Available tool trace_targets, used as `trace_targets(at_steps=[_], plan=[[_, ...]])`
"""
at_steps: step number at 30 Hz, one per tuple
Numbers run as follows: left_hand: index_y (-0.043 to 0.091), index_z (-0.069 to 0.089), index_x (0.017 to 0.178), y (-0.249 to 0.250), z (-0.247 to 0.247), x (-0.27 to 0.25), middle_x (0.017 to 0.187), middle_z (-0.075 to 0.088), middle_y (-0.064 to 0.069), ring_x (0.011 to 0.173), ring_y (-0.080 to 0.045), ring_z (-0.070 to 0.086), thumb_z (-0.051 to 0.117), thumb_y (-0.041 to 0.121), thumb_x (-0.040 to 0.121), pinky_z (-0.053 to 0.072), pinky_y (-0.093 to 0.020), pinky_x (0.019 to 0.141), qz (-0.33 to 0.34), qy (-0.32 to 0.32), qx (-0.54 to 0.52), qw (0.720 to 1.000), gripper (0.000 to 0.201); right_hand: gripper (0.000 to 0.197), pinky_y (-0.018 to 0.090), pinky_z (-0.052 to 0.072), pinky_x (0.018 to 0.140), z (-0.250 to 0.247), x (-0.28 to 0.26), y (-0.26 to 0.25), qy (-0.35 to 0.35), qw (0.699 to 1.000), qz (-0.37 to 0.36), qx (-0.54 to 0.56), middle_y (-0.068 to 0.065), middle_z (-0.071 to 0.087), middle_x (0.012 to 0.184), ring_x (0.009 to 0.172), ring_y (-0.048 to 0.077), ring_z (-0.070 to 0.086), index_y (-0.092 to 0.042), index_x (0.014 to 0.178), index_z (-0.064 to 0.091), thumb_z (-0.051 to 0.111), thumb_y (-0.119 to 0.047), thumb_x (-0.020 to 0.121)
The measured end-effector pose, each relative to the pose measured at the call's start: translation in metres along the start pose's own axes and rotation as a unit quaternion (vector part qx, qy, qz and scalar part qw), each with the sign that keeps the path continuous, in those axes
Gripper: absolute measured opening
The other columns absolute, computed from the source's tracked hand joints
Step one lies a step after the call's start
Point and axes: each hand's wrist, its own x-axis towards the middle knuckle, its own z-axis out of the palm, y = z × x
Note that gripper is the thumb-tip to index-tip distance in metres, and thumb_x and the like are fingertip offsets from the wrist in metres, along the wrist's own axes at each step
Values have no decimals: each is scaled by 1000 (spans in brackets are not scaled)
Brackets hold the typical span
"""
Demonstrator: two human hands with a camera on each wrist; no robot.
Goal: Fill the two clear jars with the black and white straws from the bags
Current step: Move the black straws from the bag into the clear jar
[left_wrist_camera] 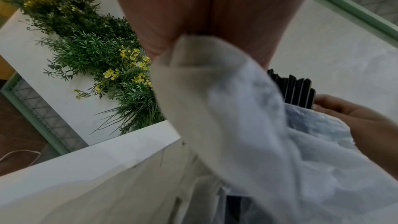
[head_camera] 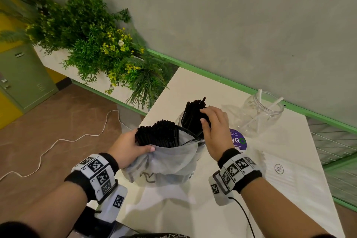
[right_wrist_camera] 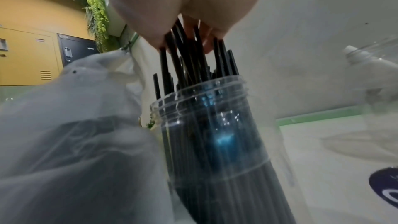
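A translucent bag (head_camera: 170, 162) stands open on the white table (head_camera: 193, 87), full of black straws (head_camera: 158, 133). My left hand (head_camera: 135, 145) grips the bag's left side near its mouth, thumb across the front; in the left wrist view the bag (left_wrist_camera: 237, 108) bunches under my palm. Behind the bag is a clear jar (right_wrist_camera: 211, 134) packed with black straws (head_camera: 193, 110). My right hand (head_camera: 204, 116) holds a bunch of them by their tops above the jar's mouth, fingers curled round them (right_wrist_camera: 193, 57). A second clear jar (head_camera: 260, 114) at the back right holds two white straws (head_camera: 274, 103).
A round purple sticker (head_camera: 238, 140) lies between the jars. A flat white bag marked XL (head_camera: 280, 170) lies at my right. A planter of green plants (head_camera: 96, 44) stands past the table's left edge. A green rail (head_camera: 231, 81) runs along the wall. A white cable (head_camera: 58, 141) trails on the floor.
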Motion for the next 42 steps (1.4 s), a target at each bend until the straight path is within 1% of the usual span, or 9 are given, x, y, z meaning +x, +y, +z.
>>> trace_targets(at_steps=[6,9,13,17,23,27,30,37,42], plan=[[26,56,105,2,-1,-2,104,67,2,100,-18,61,79,28,75,48,-32,85,8,-1,3,1000,37,19,6,41,80,-18,16,-3,65,996,20,59,-4,53,103,85,7,53,-7,110,61,58,-1,91],[22,59,110,1,-2,-3,107,68,1,101,-18,62,79,28,75,49,-34,87,5,-1,4,1000,42,10,20,45,72,-29,21,7,56,998,13,4,-2,59,91,81,16,54,-10,98,64,65,-15,90],[23,58,110,1,-2,-3,106,67,2,100,-17,61,78,28,76,48,-31,83,6,0,6,1000,40,29,28,43,75,-30,8,20,-32,998,-19,-42,-3,61,85,86,15,46,-15,93,65,45,-36,95],[28,55,103,1,-2,-2,99,66,7,95,-14,61,77,30,77,45,-20,70,12,-1,22,1000,34,10,19,39,81,-29,-4,23,-34,997,-52,-45,-1,61,93,89,13,47,-10,99,65,57,-13,93],[22,58,110,1,-2,-2,102,68,4,92,-14,64,78,31,76,52,-34,79,4,-2,14,1000,40,7,30,47,72,-32,6,15,-3,999,-11,-38,-11,56,83,84,20,55,-10,95,66,66,-8,88],[23,58,111,0,-2,-2,103,68,5,94,-15,63,78,32,75,51,-33,80,2,0,9,1000,43,27,18,41,85,-24,7,16,-24,997,-56,-51,8,61,101,95,15,47,-4,100,63,52,14,82],[21,58,111,-2,-2,-1,102,68,3,93,-16,64,78,32,74,53,-37,82,-6,1,7,1000,43,32,13,43,84,-23,9,10,-18,999,-40,-8,9,54,106,92,9,48,-1,100,60,48,21,79],[20,59,113,-4,-2,1,104,68,2,97,-17,63,79,32,74,51,-40,87,-10,-3,4,1000,46,28,40,56,79,-25,10,23,10,995,-78,-66,7,71,93,91,28,65,-6,96,72,57,12,81],[20,59,112,-4,-2,2,106,68,3,100,-16,62,79,30,74,50,-36,88,-11,-4,-3,1000,44,37,27,38,104,-24,-2,9,-33,990,-119,-63,7,55,132,117,21,48,-10,129,57,50,-12,93]])
